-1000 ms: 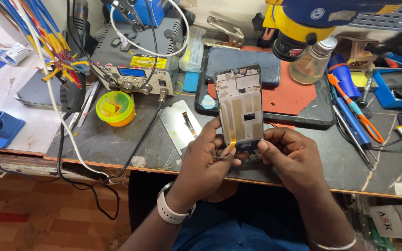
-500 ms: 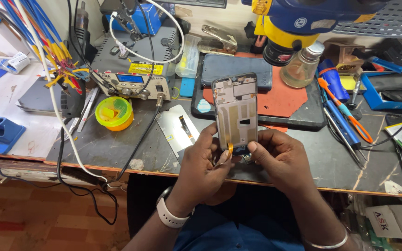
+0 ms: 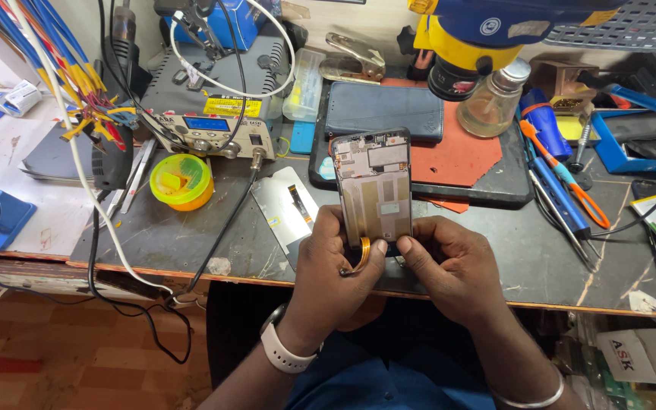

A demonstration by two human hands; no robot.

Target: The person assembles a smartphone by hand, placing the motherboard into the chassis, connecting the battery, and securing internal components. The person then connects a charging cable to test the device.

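Observation:
An opened phone frame (image 3: 374,186) with its inner boards showing stands upright over the near edge of the dark workbench (image 3: 153,239). My left hand (image 3: 332,277) grips its lower left side, thumb pressing an orange flex ribbon (image 3: 361,254) at the bottom. Gripping the lower right corner is my right hand (image 3: 449,266), thumb on the frame's bottom edge. A white watch sits on my left wrist, and a silver bangle on my right.
A loose silver screen panel (image 3: 286,209) lies left of the phone. A yellow-green cup (image 3: 181,181), a soldering station (image 3: 206,114), a black mat with an orange pad (image 3: 465,156), a glass bottle (image 3: 495,102), screwdrivers (image 3: 563,182) and cables crowd the bench.
The phone frame and both hands kept their grip; the view shifted slightly. My left thumb presses closer on the orange ribbon.

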